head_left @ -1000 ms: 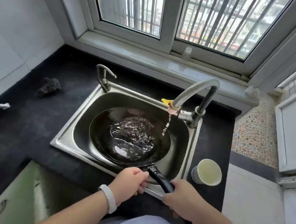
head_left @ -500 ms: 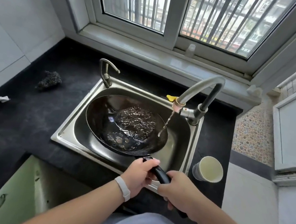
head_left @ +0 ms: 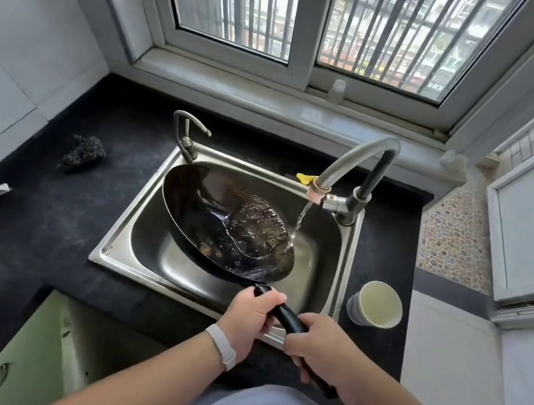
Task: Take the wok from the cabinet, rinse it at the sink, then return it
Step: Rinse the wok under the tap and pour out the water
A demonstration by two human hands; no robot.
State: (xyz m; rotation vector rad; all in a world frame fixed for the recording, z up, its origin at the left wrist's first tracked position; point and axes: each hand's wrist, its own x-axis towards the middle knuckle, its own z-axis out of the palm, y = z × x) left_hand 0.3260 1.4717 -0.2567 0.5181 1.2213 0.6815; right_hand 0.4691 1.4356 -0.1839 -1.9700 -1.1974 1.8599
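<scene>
Holding the wok [head_left: 221, 223] over the sink [head_left: 122, 236] with both hands, I've got it tipped so its far-left rim sits high and the low edge points toward the tap [head_left: 350, 166]. I read the tilt as pooling the rinse water [head_left: 256, 232] on the low side, ready to slosh or pour out into the basin. The tap stream [head_left: 299, 222] lands right at that low rim. Left hand [head_left: 251, 318] is clenched round the handle [head_left: 289, 320] close to the wok body, right hand [head_left: 320, 349] wrapped tight further back toward me; two hands likely because a wet wok is heavy and levers hard. Cup [head_left: 378, 304] stands on the counter just right of the sink, scrubber [head_left: 84, 154] well left of it, neither in play. Rinse step is underway; the return to the cabinet is not yet done. Risk: splash over the sink's right edge.
</scene>
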